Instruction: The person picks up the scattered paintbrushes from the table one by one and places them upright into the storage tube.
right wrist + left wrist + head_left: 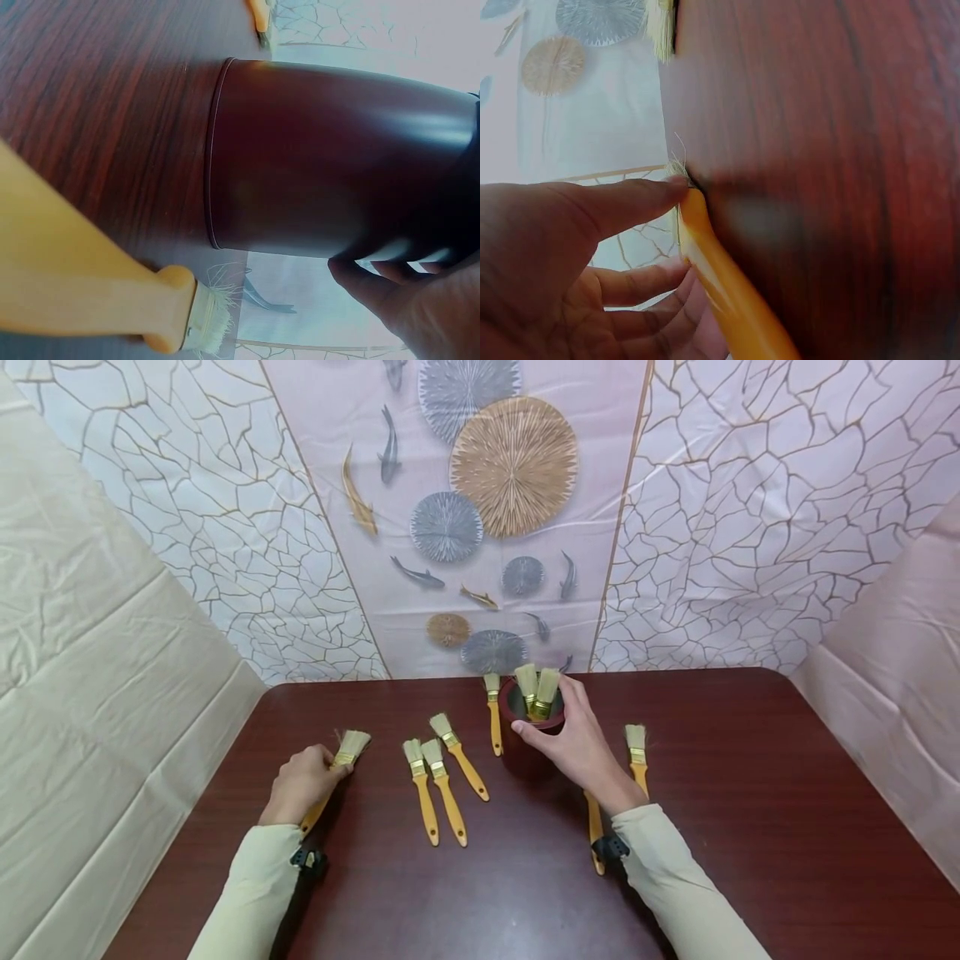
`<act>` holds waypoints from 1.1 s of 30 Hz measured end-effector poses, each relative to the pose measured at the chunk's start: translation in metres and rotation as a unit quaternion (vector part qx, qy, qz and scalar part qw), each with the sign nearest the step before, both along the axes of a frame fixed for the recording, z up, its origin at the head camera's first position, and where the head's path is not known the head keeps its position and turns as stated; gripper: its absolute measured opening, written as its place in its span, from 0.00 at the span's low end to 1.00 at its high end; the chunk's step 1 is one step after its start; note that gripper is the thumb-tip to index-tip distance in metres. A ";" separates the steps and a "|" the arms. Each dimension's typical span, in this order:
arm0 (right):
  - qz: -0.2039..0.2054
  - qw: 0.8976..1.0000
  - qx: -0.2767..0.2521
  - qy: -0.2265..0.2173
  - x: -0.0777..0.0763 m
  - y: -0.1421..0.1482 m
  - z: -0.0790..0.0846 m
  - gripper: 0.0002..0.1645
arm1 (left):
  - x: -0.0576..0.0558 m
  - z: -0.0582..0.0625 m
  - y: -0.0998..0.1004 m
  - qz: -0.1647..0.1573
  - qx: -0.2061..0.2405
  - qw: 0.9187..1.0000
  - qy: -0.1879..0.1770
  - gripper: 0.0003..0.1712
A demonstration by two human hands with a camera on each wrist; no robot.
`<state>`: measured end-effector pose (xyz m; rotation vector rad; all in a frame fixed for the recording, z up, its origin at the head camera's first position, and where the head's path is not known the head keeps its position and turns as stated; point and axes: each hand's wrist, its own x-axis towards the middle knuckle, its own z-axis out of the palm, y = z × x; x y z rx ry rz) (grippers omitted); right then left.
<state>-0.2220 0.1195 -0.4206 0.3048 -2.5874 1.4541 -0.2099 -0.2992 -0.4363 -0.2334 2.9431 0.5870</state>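
Note:
My left hand (300, 787) pinches a paintbrush (352, 746) between thumb and fingers at the left of the table, its pale bristles pointing away from me. In the left wrist view, the thumb and fingertips meet the yellow handle (731, 292) close to the bristles. My right hand (581, 747) grips a dark maroon cup (525, 767) near its rim, with the thumb in front and the fingers round the right side. Two paintbrushes (546, 689) stand in the cup, bristles up. The cup's smooth wall (330, 157) fills much of the right wrist view, its base on the table.
Three paintbrushes (442, 793) lie on the dark wood table (787, 793) between the hands. Another paintbrush (495, 718) lies just left of the cup. Two more, one brush (636, 742) and a yellow handle (594, 827), lie partly under the right forearm. A patterned cloth (697, 543) hangs behind.

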 end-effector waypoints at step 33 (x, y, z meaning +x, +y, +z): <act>-0.001 1.000 0.002 -0.005 0.000 -0.001 0.000 0.63 | 0.012 0.051 0.060 -0.040 0.129 0.980 0.146 0.23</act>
